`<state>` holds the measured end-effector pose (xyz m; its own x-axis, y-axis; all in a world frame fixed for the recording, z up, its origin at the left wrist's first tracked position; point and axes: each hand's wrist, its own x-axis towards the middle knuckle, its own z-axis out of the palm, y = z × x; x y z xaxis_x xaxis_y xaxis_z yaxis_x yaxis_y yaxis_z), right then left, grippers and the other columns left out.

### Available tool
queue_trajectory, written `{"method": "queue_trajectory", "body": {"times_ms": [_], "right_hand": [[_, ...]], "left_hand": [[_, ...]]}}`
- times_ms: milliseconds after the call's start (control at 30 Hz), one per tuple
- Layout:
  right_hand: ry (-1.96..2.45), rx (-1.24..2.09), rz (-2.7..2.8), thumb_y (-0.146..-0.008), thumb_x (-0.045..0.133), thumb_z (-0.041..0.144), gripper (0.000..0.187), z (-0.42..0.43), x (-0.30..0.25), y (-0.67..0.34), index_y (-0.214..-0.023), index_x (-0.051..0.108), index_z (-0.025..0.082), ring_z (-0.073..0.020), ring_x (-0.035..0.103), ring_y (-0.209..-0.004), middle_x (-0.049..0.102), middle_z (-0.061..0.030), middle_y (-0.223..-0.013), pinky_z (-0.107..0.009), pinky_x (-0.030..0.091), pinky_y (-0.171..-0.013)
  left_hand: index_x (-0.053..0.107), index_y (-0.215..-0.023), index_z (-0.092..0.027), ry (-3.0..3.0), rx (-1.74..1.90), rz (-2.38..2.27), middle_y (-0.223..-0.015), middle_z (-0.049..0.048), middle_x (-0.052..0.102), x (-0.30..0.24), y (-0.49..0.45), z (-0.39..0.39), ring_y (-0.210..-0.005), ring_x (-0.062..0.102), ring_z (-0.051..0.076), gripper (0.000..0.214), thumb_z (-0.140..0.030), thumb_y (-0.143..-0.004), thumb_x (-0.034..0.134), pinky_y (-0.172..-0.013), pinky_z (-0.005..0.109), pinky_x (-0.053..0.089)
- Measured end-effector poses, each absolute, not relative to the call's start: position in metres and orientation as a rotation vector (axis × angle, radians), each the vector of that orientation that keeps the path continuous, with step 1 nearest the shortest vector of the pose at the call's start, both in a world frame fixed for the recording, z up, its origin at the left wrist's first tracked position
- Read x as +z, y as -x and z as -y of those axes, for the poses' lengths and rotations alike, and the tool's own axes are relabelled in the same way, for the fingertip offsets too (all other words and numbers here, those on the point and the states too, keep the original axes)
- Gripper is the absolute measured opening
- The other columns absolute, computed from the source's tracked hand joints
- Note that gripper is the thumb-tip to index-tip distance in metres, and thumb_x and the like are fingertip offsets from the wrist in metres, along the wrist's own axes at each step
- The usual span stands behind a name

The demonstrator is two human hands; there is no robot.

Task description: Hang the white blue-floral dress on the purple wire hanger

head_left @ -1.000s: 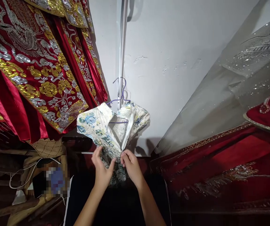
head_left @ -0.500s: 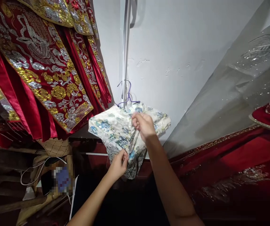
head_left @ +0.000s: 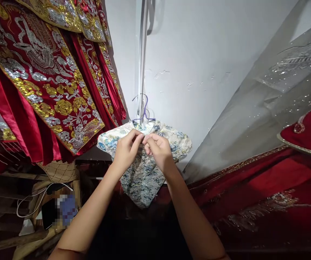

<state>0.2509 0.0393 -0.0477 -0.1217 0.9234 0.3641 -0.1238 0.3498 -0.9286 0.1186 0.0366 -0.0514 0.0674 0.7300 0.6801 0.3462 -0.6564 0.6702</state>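
Note:
A small white garment with a blue floral print (head_left: 144, 177) hangs on a purple wire hanger (head_left: 144, 110) from a white vertical pipe (head_left: 142, 54) on the wall. My left hand (head_left: 126, 151) and my right hand (head_left: 157, 148) meet at the garment's collar, just under the hanger hook. Both pinch the cloth there with closed fingers, fingertips nearly touching. The collar itself is hidden behind my fingers.
Red robes with gold and silver embroidery (head_left: 49, 83) hang at the left. More red embroidered cloth under clear plastic (head_left: 266, 173) fills the right. Below left lie a woven item (head_left: 59, 170), white cables (head_left: 30, 202) and wooden pieces. The white wall (head_left: 204, 54) is behind.
Both hands rose from the garment's lower front to its collar. The right hand went up first, then the left joined it. The open front of the garment now lies closed.

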Motion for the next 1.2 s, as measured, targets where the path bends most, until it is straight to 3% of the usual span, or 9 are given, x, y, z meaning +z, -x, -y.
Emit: {"method": "queue_trajectory", "body": {"times_ms": [267,400,533,633,767,867,967,1067,1200], "right_hand": [[0.975,1.088,1.208,-0.085,0.056,0.035,0.026,-0.024,-0.128,-0.251,-0.063,0.052,0.021,-0.0105,0.030,-0.047,0.036,0.0057,-0.050,-0.026,0.022,-0.048],[0.827,1.269,0.950,-0.086,0.057,0.035,0.033,0.010,-0.143,-0.250,-0.058,0.047,0.021,-0.0092,0.027,-0.045,0.032,0.0069,-0.047,-0.026,0.022,-0.048],[0.812,1.320,0.974,-0.082,0.061,0.032,0.030,0.021,-0.138,-0.249,-0.057,0.053,0.018,-0.0071,0.029,-0.043,0.039,0.0049,-0.050,-0.026,0.019,-0.048],[0.781,1.301,0.895,-0.083,0.060,0.031,0.033,0.017,-0.143,-0.255,-0.054,0.049,0.019,-0.0075,0.026,-0.043,0.034,0.0063,-0.045,-0.027,0.020,-0.048],[0.798,1.284,0.850,-0.083,0.062,0.030,0.032,0.013,-0.156,-0.272,-0.055,0.052,0.019,-0.0072,0.028,-0.044,0.038,0.0052,-0.050,-0.026,0.021,-0.047],[0.820,1.250,0.805,-0.083,0.065,0.028,0.029,0.014,-0.159,-0.274,-0.057,0.056,0.018,-0.0064,0.030,-0.045,0.043,0.0042,-0.057,-0.026,0.023,-0.047],[0.863,1.237,0.855,-0.085,0.064,0.032,0.027,0.015,-0.157,-0.260,-0.062,0.060,0.019,-0.0081,0.032,-0.046,0.041,0.0043,-0.054,-0.026,0.024,-0.047],[0.920,1.225,1.029,-0.087,0.062,0.037,0.028,0.020,-0.153,-0.238,-0.065,0.061,0.019,-0.0100,0.037,-0.047,0.043,0.0036,-0.051,-0.026,0.029,-0.048],[0.910,1.362,1.116,-0.089,0.058,0.038,0.029,0.027,-0.148,-0.208,-0.067,0.059,0.019,-0.0099,0.039,-0.049,0.045,0.0037,-0.052,-0.025,0.031,-0.050]], "left_hand": [[0.059,-0.077,-0.018,-1.581,1.955,-0.968,-0.067,-0.0013,0.054,-0.028,-0.086,-0.046,-0.064,0.053,0.012,0.025,-0.036,-0.095,0.056,-0.064,0.023,0.044],[0.056,-0.075,-0.019,-0.930,1.767,-0.670,-0.053,-0.0068,0.035,-0.054,-0.022,-0.036,-0.055,0.045,0.012,0.021,-0.032,-0.088,0.066,-0.072,0.029,0.051],[0.052,-0.075,-0.020,-0.523,1.800,-0.459,-0.052,-0.0089,0.031,-0.110,0.000,-0.021,-0.053,0.044,0.009,0.018,-0.022,-0.086,0.067,-0.085,0.032,0.052],[0.050,-0.070,-0.018,-0.573,1.797,-0.607,-0.056,-0.0072,0.036,-0.132,-0.016,-0.019,-0.055,0.044,0.009,0.025,-0.027,-0.083,0.069,-0.077,0.028,0.051],[0.043,-0.062,-0.018,-1.099,2.068,-1.005,-0.063,-0.0040,0.040,-0.096,-0.040,-0.023,-0.060,0.041,0.010,0.040,-0.042,-0.087,0.063,-0.062,0.022,0.040],[0.034,-0.057,-0.018,-1.809,1.956,-1.252,-0.064,-0.0043,0.041,-0.047,-0.040,-0.037,-0.070,0.044,0.012,0.045,-0.024,-0.074,0.075,-0.073,0.025,0.038],[0.038,-0.056,-0.018,-2.094,1.703,-1.360,-0.061,-0.0046,0.042,-0.023,-0.020,-0.063,-0.069,0.043,0.012,0.031,-0.004,-0.071,0.063,-0.076,0.026,0.035],[0.037,-0.054,-0.017,-1.838,1.693,-1.344,-0.057,-0.0064,0.035,-0.035,0.012,-0.088,-0.057,0.035,0.008,0.030,0.004,-0.064,0.056,-0.064,0.022,0.032],[0.032,-0.056,-0.019,-0.815,1.930,-0.950,-0.052,-0.0082,0.036,-0.083,0.041,-0.096,-0.048,0.038,0.006,0.038,0.004,-0.059,0.062,-0.051,0.017,0.033]]}}
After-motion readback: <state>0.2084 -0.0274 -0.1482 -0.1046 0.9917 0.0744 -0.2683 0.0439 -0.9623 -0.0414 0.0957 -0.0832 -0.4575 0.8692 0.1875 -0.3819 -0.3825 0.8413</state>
